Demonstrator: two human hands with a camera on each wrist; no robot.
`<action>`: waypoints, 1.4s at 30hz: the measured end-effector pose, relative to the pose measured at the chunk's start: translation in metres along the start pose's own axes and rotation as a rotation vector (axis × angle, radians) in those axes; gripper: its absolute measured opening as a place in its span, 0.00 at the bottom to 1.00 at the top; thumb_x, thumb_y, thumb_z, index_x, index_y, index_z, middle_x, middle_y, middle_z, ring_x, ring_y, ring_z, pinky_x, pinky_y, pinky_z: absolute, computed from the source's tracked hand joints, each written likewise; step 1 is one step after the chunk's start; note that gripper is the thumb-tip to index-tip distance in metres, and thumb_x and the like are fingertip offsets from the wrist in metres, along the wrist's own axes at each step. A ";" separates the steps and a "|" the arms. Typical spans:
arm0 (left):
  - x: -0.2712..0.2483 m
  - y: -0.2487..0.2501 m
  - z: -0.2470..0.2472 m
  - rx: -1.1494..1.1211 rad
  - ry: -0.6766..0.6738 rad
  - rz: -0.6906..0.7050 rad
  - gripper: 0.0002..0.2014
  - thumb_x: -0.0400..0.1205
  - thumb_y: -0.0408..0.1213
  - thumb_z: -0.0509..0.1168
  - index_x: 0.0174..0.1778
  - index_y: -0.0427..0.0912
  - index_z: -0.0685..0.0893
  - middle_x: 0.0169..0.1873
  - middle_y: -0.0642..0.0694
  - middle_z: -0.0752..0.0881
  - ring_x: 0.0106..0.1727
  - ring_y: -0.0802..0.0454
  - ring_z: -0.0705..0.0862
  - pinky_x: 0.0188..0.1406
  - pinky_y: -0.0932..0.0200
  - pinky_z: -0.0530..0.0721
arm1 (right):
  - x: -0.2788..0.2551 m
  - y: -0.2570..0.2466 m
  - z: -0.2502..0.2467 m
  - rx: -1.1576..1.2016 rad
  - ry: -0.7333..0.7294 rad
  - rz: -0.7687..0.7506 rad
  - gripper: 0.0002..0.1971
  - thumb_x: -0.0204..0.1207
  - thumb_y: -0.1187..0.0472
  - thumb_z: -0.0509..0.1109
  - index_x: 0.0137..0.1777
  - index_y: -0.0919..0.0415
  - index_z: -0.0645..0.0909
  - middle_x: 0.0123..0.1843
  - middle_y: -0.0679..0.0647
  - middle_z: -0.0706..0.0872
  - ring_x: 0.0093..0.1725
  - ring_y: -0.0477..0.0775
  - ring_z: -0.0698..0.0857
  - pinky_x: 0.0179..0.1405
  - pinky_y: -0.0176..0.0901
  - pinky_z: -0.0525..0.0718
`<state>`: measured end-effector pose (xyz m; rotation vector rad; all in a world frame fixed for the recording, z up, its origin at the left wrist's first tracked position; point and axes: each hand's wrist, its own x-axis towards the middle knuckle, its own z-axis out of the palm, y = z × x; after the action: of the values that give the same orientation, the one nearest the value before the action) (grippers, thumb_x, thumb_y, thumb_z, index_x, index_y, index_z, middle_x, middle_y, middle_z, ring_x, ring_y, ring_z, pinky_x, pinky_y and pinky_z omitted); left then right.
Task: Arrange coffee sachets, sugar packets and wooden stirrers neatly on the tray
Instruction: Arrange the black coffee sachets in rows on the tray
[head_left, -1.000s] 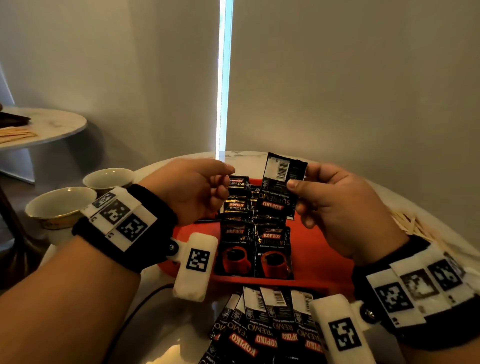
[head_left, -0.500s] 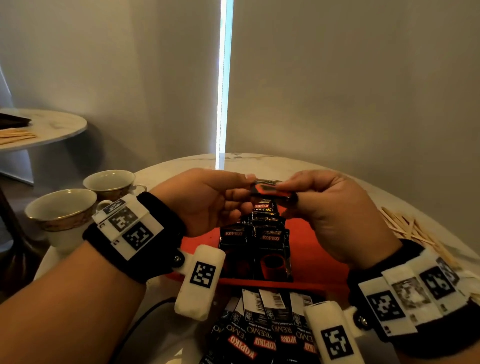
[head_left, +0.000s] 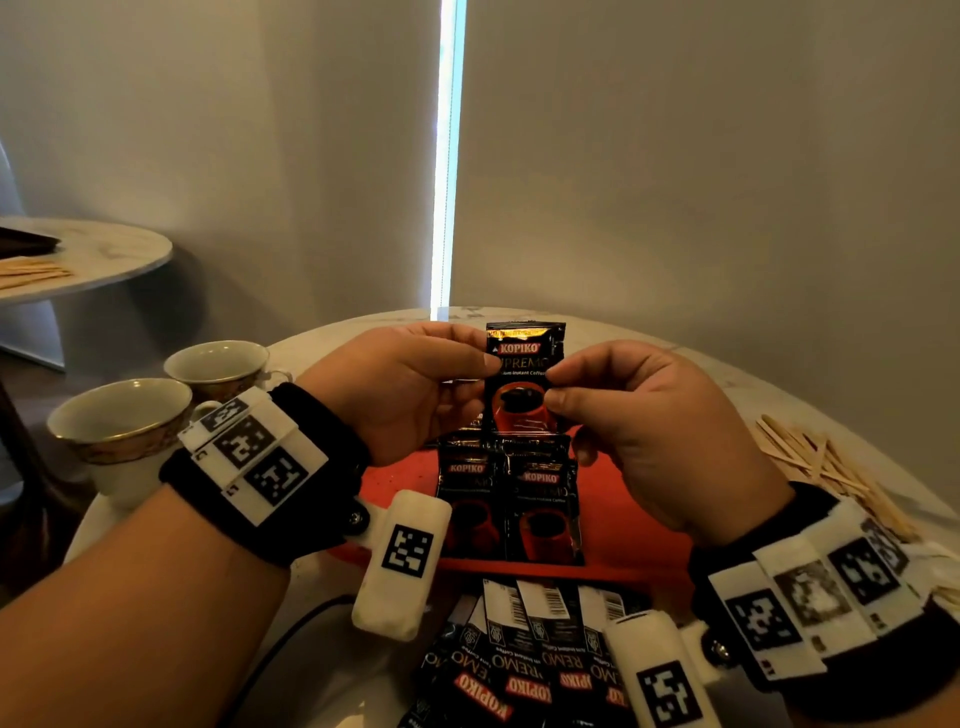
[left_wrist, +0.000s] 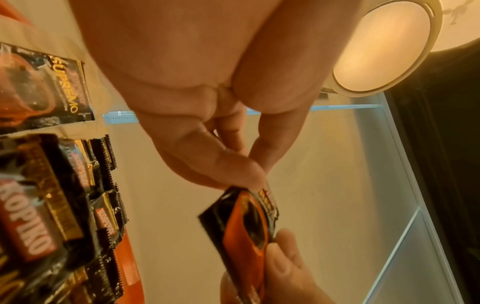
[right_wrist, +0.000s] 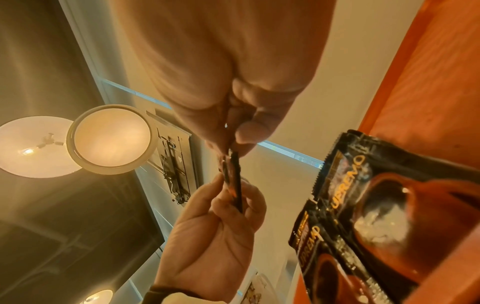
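Note:
A black coffee sachet (head_left: 523, 379) with a red cup print stands upright in the air above the red tray (head_left: 628, 525), front face toward me. My left hand (head_left: 415, 384) pinches its left edge and my right hand (head_left: 623, 410) pinches its right edge. In the left wrist view the sachet (left_wrist: 244, 222) sits between the left thumb and the right fingers; in the right wrist view the sachet (right_wrist: 233, 181) shows edge-on. Two columns of sachets (head_left: 511, 504) lie on the tray below. Loose sachets (head_left: 524, 654) lie face down at the table's near edge. Wooden stirrers (head_left: 826, 473) lie scattered at the right.
Two gold-rimmed cups (head_left: 124, 431) stand at the left of the round marble table (head_left: 691, 358). A second round table (head_left: 98, 254) stands further left with stirrers on it. A cable (head_left: 291, 629) runs along the table near my left wrist. A wall is close behind.
The sachet was held by my right hand alone, back side showing. Both hands then turned it over, and it now stands upright, front facing me, pinched at both edges.

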<state>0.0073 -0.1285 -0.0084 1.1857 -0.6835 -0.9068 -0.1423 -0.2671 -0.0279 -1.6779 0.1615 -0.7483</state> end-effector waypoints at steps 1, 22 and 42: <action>0.000 0.000 0.000 -0.025 0.008 0.009 0.12 0.73 0.28 0.70 0.52 0.41 0.84 0.32 0.43 0.86 0.25 0.56 0.84 0.22 0.65 0.83 | 0.000 0.000 -0.001 -0.008 0.013 0.002 0.10 0.73 0.77 0.74 0.39 0.60 0.87 0.37 0.57 0.90 0.34 0.59 0.83 0.23 0.45 0.78; 0.024 -0.002 -0.068 0.028 0.502 -0.021 0.08 0.86 0.24 0.62 0.47 0.41 0.83 0.42 0.40 0.86 0.32 0.49 0.85 0.19 0.66 0.82 | 0.027 0.054 -0.058 0.203 0.263 0.622 0.08 0.84 0.57 0.66 0.44 0.56 0.82 0.30 0.50 0.86 0.27 0.50 0.84 0.21 0.38 0.79; 0.031 -0.011 -0.073 0.114 0.500 -0.210 0.12 0.86 0.20 0.57 0.51 0.33 0.86 0.55 0.34 0.83 0.51 0.40 0.86 0.39 0.52 0.90 | 0.026 0.056 -0.056 0.170 0.197 0.629 0.09 0.82 0.56 0.68 0.46 0.61 0.83 0.32 0.55 0.85 0.30 0.53 0.84 0.23 0.39 0.86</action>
<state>0.0815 -0.1221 -0.0382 1.5342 -0.2099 -0.7058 -0.1374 -0.3411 -0.0659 -1.2807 0.7086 -0.4293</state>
